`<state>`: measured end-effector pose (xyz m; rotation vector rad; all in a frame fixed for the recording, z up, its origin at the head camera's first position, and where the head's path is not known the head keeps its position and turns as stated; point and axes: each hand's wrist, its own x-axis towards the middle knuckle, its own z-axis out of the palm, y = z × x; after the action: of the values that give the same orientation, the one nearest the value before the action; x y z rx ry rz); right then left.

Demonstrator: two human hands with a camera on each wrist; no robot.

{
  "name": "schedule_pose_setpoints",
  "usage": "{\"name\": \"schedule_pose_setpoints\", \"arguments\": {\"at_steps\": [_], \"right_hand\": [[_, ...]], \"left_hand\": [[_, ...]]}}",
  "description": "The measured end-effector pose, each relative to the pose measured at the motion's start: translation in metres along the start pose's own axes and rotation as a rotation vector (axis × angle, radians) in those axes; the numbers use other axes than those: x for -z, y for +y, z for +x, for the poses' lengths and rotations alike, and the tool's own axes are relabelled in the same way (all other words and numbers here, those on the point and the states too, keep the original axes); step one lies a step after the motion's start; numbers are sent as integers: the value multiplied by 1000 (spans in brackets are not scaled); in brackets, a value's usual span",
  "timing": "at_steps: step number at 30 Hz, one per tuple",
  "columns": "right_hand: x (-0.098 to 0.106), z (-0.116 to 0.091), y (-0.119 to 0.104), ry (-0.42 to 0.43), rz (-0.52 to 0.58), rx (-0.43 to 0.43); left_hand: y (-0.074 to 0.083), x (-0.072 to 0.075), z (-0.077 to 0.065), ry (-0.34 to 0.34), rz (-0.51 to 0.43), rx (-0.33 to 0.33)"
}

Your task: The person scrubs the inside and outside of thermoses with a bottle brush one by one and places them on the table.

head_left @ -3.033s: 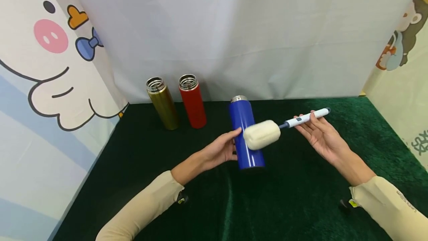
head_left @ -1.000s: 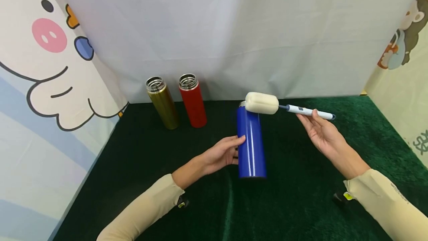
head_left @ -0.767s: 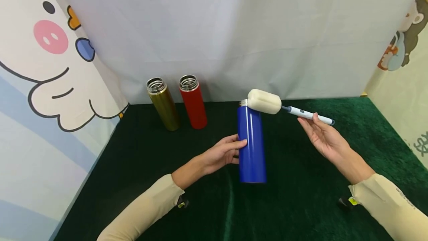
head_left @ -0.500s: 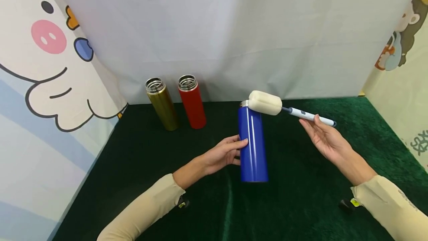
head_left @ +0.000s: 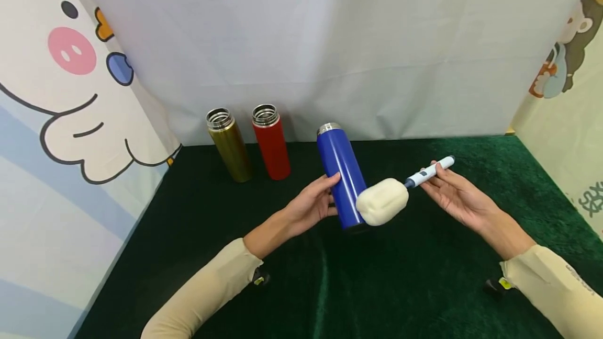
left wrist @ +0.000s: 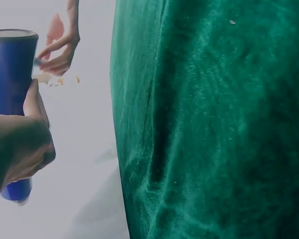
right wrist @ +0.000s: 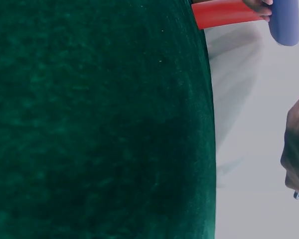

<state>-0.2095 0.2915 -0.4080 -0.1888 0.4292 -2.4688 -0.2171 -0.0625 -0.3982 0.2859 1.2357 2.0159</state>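
Note:
In the head view my left hand (head_left: 313,205) grips a blue vacuum bottle (head_left: 340,164) around its middle. The bottle is lidless, tilted with its steel neck to the upper left, and seems held above the table. My right hand (head_left: 464,200) pinches the white handle of a bottle brush (head_left: 431,171) between thumb and fingers. Its cream sponge head (head_left: 382,201) overlaps the bottle's lower right side and appears to touch it. From the left wrist, the blue bottle (left wrist: 10,74) shows its base uppermost, with my fingers around it. The right wrist view cuts off most of the brush.
A gold bottle (head_left: 231,150) and a red bottle (head_left: 271,145) stand uncapped at the back left of the dark green cloth (head_left: 282,286). Behind them hangs a white curtain (head_left: 306,51). Printed cartoon panels flank the table.
The sponge head has come down from beside the bottle's neck to its lower end. The bottle has tilted, its neck going up and left. Both hands keep their holds.

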Motion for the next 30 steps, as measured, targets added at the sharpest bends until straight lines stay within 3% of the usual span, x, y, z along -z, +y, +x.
{"name": "schedule_pose_setpoints", "arguments": {"at_steps": [2,5,9,12,15,17,19,22,26,30], "right_hand": [[-3,3,-1,58,4,23],[-8,7,-4,158,95,94],[-10,7,-8,207,217,126],[-5,4,-7,154,148,55],[1,1,-4,52,35,-24],[4,-1,-3,-1,1,-40],[4,-1,-3,2,-2,-22],[2,0,-4,90,54,55],[-2,3,-3,232,206,178],[-3,1,-1,266,238,195]], "left_hand": [[-2,0,0,-15,4,20],[-5,-2,-1,-55,34,57],[-10,-4,-1,-89,75,79],[-10,-4,1,-65,60,49],[-7,-2,3,9,43,3],[-5,0,4,44,35,-2],[-4,1,5,51,56,10],[-5,1,4,6,108,58],[-9,0,1,-59,196,114],[-8,1,-1,-92,195,110]]}}
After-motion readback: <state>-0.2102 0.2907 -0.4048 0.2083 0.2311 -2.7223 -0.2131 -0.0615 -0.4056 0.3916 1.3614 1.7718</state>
